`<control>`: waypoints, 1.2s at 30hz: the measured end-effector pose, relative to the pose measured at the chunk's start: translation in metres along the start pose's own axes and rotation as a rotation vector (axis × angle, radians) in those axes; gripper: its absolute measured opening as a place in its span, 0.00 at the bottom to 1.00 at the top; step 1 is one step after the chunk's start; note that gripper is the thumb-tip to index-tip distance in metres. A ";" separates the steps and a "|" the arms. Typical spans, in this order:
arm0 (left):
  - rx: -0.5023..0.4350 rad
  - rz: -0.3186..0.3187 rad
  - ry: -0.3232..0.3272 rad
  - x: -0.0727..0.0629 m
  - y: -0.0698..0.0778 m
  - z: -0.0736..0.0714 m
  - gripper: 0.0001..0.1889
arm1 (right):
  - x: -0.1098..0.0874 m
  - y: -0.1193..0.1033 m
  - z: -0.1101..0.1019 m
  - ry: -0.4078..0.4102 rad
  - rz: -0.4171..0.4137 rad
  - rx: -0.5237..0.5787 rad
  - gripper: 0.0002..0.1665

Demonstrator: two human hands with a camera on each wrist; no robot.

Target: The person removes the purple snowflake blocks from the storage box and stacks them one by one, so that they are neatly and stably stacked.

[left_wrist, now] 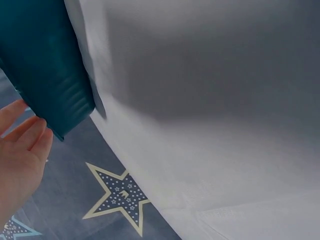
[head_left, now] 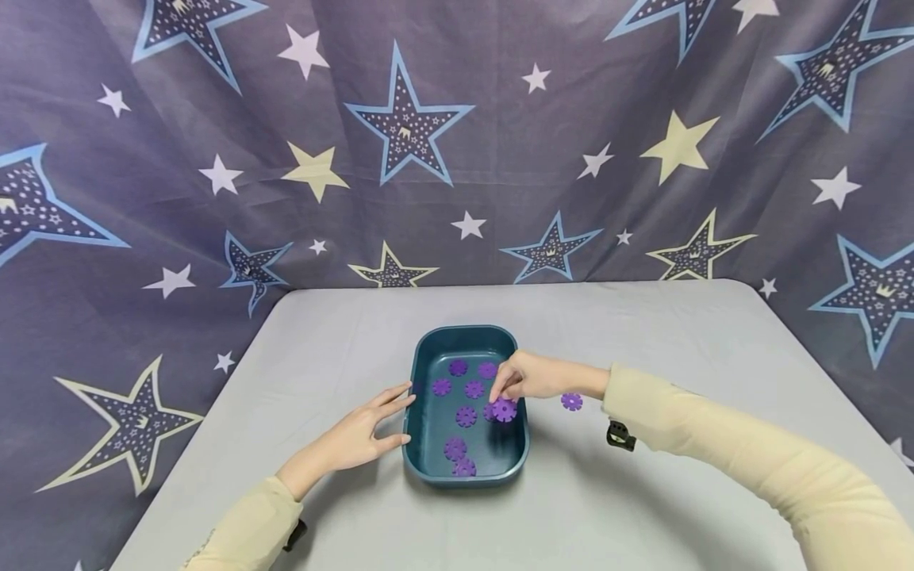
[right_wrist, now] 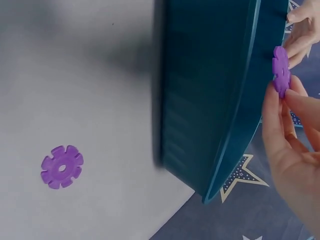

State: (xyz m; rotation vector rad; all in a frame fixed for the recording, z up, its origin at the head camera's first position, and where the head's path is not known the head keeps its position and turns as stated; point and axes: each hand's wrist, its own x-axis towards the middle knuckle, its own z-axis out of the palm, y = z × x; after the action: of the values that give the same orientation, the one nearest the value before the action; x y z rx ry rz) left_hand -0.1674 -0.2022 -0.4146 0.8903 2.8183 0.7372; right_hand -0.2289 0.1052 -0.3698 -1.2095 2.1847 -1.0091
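Observation:
A dark teal plastic bin (head_left: pixel 467 478) stands on the table with several purple notched discs (head_left: pixel 466 416) lying on its floor. My right hand (head_left: pixel 524 375) reaches over the bin's right rim and pinches one purple notched disc (right_wrist: pixel 281 72) between thumb and fingertips, held above the bin floor. At the bin's left side, my left hand (head_left: pixel 364 428) has its fingers extended, fingertips right at the rim; the left wrist view shows the same hand (left_wrist: pixel 22 155) beside the bin wall (left_wrist: pixel 55 75). Another purple disc (head_left: pixel 571 401) lies on the table right of the bin, below the right wrist.
The bin and the loose disc sit on a pale cloth-covered table (head_left: pixel 357 341). Behind and beside the table hangs a dark curtain (head_left: pixel 500 159) printed with stars. Both forearms wear pale yellow sleeves (head_left: pixel 700 424), and a black strap (head_left: pixel 620 435) shows below the right one.

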 end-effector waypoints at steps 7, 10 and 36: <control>-0.006 0.021 0.001 0.002 -0.002 0.000 0.31 | -0.009 0.001 -0.004 0.087 0.041 0.046 0.11; -0.007 0.024 -0.001 0.002 -0.002 0.000 0.31 | -0.015 0.002 -0.006 0.125 0.073 0.081 0.11; 0.002 0.039 0.028 0.000 -0.003 0.001 0.31 | -0.066 0.021 -0.008 0.460 0.284 0.230 0.13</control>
State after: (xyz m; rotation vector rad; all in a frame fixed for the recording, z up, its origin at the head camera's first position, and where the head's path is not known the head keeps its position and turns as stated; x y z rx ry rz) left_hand -0.1690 -0.2040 -0.4171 0.9445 2.8339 0.7583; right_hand -0.2112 0.1722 -0.3784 -0.5805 2.3979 -1.4704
